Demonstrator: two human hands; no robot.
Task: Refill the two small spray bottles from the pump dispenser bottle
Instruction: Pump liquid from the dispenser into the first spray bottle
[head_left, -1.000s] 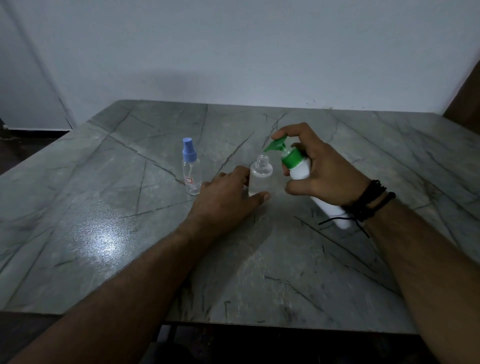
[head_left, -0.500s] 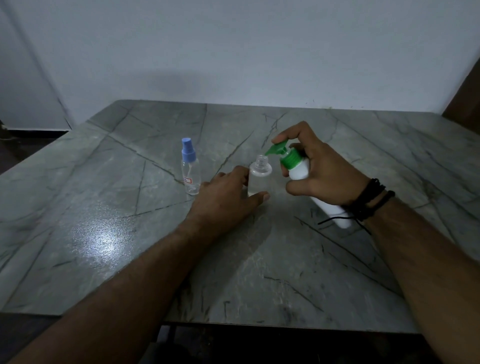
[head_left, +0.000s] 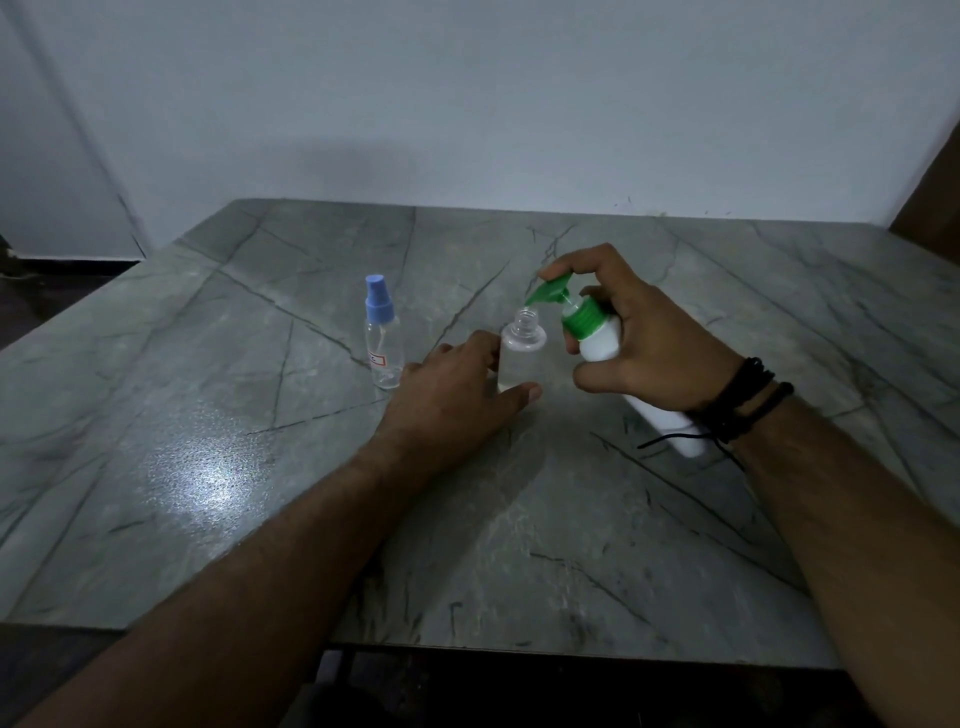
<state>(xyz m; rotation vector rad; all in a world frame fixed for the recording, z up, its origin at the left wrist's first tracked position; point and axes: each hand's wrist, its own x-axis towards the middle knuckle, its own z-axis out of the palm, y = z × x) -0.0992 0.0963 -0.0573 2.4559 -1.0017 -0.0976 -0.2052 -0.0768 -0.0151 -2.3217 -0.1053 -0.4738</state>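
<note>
An uncapped clear spray bottle (head_left: 521, 353) stands upright mid-table, and my left hand (head_left: 457, 395) holds its lower body between thumb and fingers. My right hand (head_left: 644, 343) grips the white pump dispenser bottle (head_left: 602, 340), tilted with its base toward me. Its green pump head (head_left: 550, 292) has the nozzle right over the open neck, and my index finger lies on top of the pump. A second clear spray bottle (head_left: 383, 343) with a blue spray cap stands to the left, untouched.
The grey stone table (head_left: 208, 467) has a bright glare patch at left. A white wall rises behind its far edge. Black cord bracelets (head_left: 743, 405) circle my right wrist.
The pump head has risen slightly between the frames, with my index finger still on it. The left hand and both small bottles have stayed in place.
</note>
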